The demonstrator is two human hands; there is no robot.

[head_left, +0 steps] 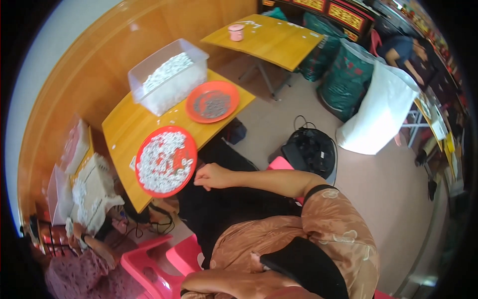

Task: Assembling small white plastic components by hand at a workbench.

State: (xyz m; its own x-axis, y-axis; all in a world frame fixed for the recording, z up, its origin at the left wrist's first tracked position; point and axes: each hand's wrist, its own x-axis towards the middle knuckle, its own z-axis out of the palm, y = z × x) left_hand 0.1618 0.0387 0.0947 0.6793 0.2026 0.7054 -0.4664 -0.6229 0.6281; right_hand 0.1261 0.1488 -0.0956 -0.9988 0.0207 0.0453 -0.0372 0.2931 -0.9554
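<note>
My right hand (214, 177) is closed, its fingers curled over my black-clad leg beside the table's edge. Whatever it may hold is hidden. Closest to it is a red round tray (190, 142), spread with many small white ring-like pieces (162, 162). My left forearm (224, 283) lies across the bottom of the view. A fingertip shows next to a black cloth-like piece (308, 264) on my lap, but the left hand's fingers are mostly hidden. Behind the red tray, an orange plate (191, 110) holds small greyish pieces (215, 103).
A clear plastic bin (167, 99) of white pieces stands on the yellow table (119, 124). Another table (279, 42) bears a pink cup (236, 33). Green sacks (346, 82), a white sack (376, 112) and a black bag (311, 152) stand rightward. People sit at lower left and far right.
</note>
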